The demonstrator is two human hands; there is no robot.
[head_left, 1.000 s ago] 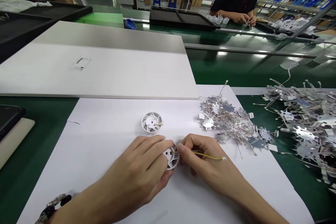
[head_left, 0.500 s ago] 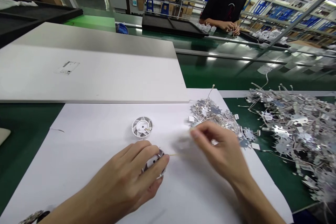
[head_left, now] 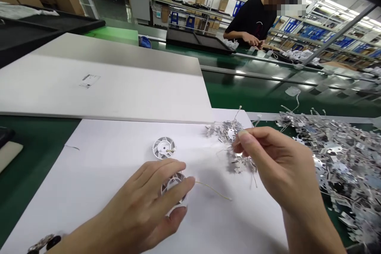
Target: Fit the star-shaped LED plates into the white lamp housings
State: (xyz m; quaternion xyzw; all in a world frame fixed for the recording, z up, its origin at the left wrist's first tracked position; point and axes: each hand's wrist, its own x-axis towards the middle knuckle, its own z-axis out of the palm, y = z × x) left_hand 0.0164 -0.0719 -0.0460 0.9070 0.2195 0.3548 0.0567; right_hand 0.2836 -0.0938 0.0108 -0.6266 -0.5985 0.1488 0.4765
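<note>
Left hand [head_left: 139, 194] curls closed over a white plastic wheel [head_left: 174, 186] on white paper [head_left: 95, 166], thin wire [head_left: 212, 190] trailing toward 3 o'clock; right hand [head_left: 276, 166] pinches a fine lead [head_left: 226, 150] beside spiky metal discs [head_left: 229, 133] at 1 o'clock.

My left hand [head_left: 139, 202] cups a white vaned plastic wheel [head_left: 174, 184] lying on the paper, a thin yellow wire [head_left: 212, 190] trailing from it, a second wheel [head_left: 163, 147] just beyond, while my right hand [head_left: 282, 166] pinches a thin lead [head_left: 226, 149] above a tangle of star-shaped metal discs [head_left: 229, 133].
</note>
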